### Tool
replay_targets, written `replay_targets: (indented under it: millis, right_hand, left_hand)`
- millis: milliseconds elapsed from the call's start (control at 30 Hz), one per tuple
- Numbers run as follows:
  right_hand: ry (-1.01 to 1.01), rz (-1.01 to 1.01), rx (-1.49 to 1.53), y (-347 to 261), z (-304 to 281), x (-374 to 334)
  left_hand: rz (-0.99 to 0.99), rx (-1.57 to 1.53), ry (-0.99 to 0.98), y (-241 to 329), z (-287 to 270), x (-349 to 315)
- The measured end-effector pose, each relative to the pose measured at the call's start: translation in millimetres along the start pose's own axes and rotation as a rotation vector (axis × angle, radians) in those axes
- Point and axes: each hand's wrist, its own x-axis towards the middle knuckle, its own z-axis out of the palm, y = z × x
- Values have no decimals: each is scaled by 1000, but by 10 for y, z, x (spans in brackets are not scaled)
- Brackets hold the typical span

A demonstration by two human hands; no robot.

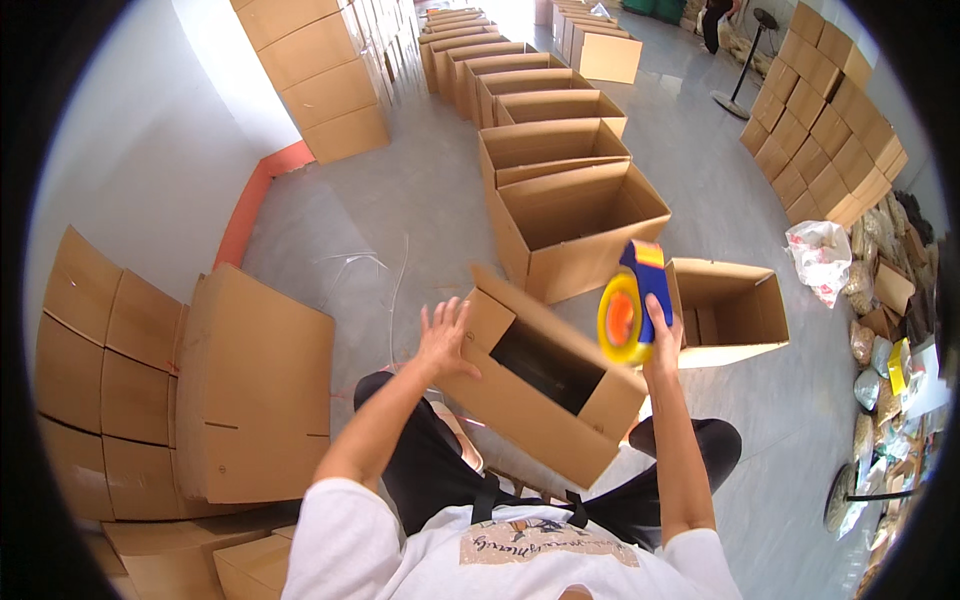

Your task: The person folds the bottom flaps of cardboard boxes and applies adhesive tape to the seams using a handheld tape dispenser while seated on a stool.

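Observation:
In front of me, between my knees, stands a cardboard box (530,425) with its short end flaps folded in and its long flaps standing out. A dark gap shows between the end flaps. My left hand (445,340) is at the box's left end, fingers spread, the thumb side by the flap edge. My right hand (664,340) grips a blue tape dispenser (648,275) with a yellow roll of tape on an orange core, held up over the box's right end. The tape roll is slightly blurred.
A row of open cardboard boxes (585,215) runs away ahead of me. Another open box (730,310) stands at the right. Flattened cartons (265,390) lean at left. Stacked boxes (825,120), a standing fan (735,100) and a white plastic bag (820,255) are on the right.

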Motion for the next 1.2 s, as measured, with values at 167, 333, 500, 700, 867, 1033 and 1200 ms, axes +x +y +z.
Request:
replay_targets:
  millis: [167, 333, 500, 700, 867, 1033, 1200]
  right_hand:
    - [-76, 200, 111, 488, -154, -717]
    - [-221, 104, -419, 599, -125, -1106]
    - [-251, 118, -406, 683, -138, -1093]
    - [-348, 251, -404, 562, -180, -989]
    - [-498, 248, -226, 141, 527, -898]
    - [-637, 214, -79, 384, 1006, -667]
    - [-666, 151, -286, 741, 937, -676]
  left_hand:
    - [-330, -553, -24, -193, 459, -220]
    - [-425, -1022, 252, -155, 538, -142]
    - [-539, -1031, 354, -127, 637, -48]
    - [-632, -931, 327, 127, 388, -72]
    - [-675, -803, 377, 157, 393, -79]
    - [-604, -782, 405, 197, 323, -70]
    - [-558, -699, 473, 178, 468, -72]
